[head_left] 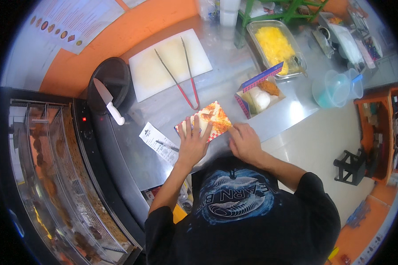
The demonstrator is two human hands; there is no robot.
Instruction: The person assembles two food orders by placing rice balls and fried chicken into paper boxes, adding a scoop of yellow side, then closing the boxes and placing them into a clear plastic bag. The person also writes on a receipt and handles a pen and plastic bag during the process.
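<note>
A closed cardboard food box [217,116] with a food picture and red-and-white checks on it lies on the steel counter in front of me. My left hand [191,143] rests on its left part, palm down with fingers stretched and spread. At the box's right corner, the fingers of my right hand [246,142] are bent and pinch the edge. Left of the box are a paper receipt [151,135] and a pen [167,145] lying across it. Just beyond stand red-handled tongs [184,91], partly over a white cutting board [141,73].
An open box [247,111] holds a fried piece [268,87] and a white round item [262,101]. Behind it is a metal tray [252,32] of yellow food. A knife [104,93] lies on a dark round pan [115,70]. Clear plastic tubs [329,90] stand right; a glass-fronted food case [62,163] stands left.
</note>
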